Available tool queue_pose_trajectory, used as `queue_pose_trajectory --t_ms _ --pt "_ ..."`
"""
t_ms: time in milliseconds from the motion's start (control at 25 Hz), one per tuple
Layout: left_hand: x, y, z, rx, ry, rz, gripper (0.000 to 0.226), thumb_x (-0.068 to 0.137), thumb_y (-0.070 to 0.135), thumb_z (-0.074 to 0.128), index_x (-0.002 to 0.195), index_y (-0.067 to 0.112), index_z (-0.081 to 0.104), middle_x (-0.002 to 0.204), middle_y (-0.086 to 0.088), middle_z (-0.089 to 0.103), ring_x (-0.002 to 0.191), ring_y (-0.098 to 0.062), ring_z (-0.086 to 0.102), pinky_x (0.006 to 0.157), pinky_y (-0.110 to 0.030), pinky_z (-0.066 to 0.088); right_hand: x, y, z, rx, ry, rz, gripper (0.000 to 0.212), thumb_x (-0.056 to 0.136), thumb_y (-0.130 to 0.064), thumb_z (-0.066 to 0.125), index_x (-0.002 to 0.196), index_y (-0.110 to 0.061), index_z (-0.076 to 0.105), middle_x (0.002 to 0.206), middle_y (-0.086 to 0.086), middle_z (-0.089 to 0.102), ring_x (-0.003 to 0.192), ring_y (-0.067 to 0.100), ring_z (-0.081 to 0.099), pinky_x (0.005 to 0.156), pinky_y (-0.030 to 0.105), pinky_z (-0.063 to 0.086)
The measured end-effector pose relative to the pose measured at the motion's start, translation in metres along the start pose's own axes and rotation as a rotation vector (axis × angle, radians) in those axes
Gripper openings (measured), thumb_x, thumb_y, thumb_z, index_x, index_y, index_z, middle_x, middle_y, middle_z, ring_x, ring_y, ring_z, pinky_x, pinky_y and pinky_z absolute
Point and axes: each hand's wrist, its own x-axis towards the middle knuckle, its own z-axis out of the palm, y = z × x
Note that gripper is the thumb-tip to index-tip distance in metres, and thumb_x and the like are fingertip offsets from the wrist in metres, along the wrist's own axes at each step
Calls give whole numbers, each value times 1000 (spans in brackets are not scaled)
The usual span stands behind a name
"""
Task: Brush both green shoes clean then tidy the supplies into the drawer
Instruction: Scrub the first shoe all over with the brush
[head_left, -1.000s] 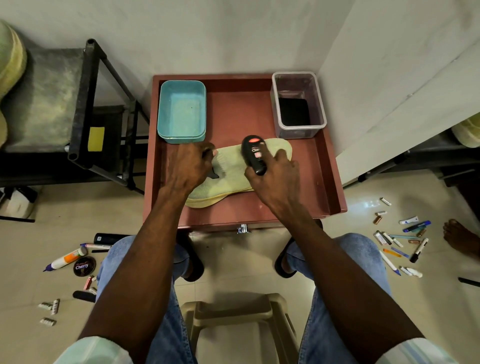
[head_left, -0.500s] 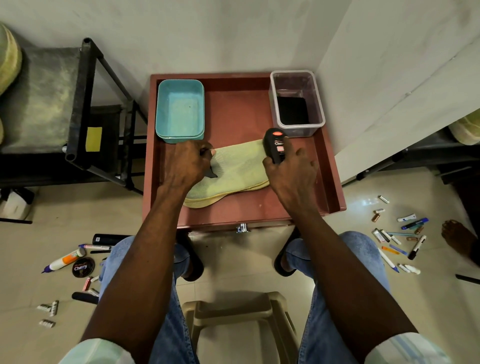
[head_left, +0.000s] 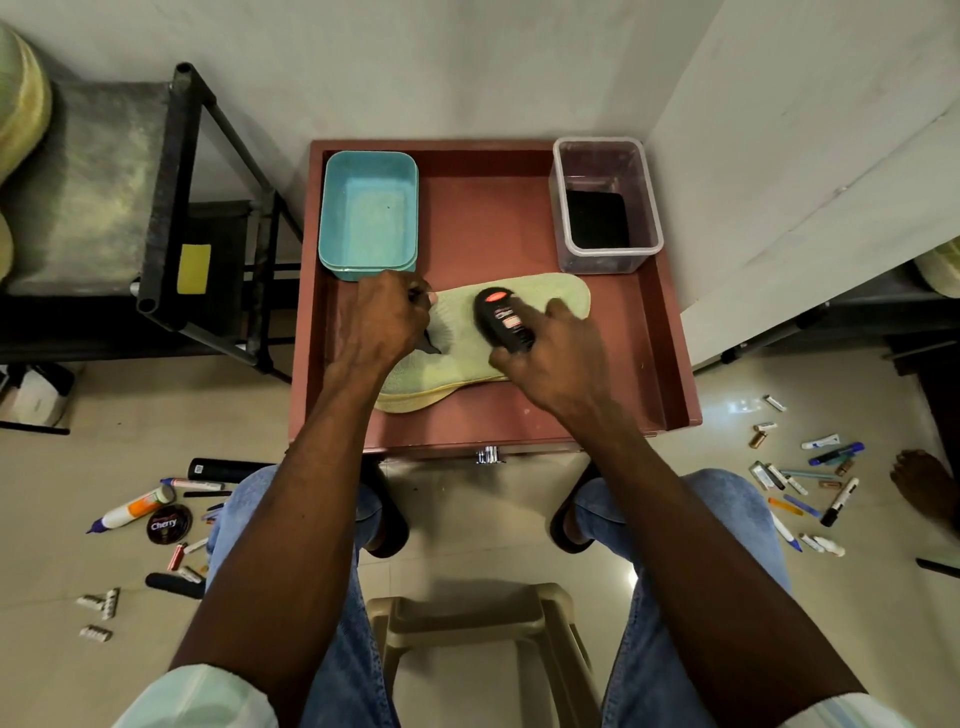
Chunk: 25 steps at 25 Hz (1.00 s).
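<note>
Lying sideways on the reddish-brown worktop (head_left: 639, 332): soft, light pale-green knit shoe (head_left: 457, 358) (best steadied at the collar). Left hand (head_left: 382, 325) gripping collar; right hand (head_left: 558, 358) curled round black oval brush (head_left: 503, 319).

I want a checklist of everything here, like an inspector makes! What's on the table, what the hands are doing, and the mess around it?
Surface: reddish-brown tray-top table, raised rim.
Job's things: one green shoe lying on it; black shoe brush on the shoe. Second shoe not seen.
Clutter: teal tub back left; clear container back right, something dark inside.
Grip: left hand holds the shoe's heel end; right hand grips the brush.
Cables: nothing seen.
Surroundings: pens and markers scattered on the floor right; polish tin, glue bottle left; black rack; plastic stool.
</note>
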Motion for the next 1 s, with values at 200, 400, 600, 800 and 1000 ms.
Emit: queue_pose_trajectory --t_ms 200,400,600,800,1000 --pt "-1 -1 1 -15 7 3 18 87 25 60 94 19 76 87 -4 75 79 -23 65 69 -33 52 4 6 -4 -120 28 102 60 77 -51 61 132 -29 55 106 12 60 97 31 58 89 39 40" --pt "-2 2 0 -35 -8 -26 17 88 23 62 96 18 76 89 -6 74 81 -23 65 65 -27 45 -2 -8 6 -28 -72 -2 63 74 -54 64 131 -28 57 102 10 59 92 32 59 83 38 45" --pt "-3 2 0 -30 1 12 17 87 24 61 92 17 77 85 -5 74 77 -21 64 66 -33 52 5 15 -6 -70 50 168 61 76 -53 62 132 -31 56 106 11 61 96 31 60 87 39 43" --pt "-3 2 1 -41 -9 -30 18 86 27 61 94 19 76 87 -6 74 80 -27 66 71 -38 55 -3 -6 6 -27 -144 -21 64 76 -57 62 135 -33 53 107 8 61 97 30 59 86 37 40" --pt "-3 3 0 -24 -7 -9 19 87 25 61 94 17 76 86 -5 74 79 -23 65 68 -34 52 1 15 -2 -139 97 193 59 78 -49 59 132 -23 54 113 12 58 101 30 58 92 40 37"
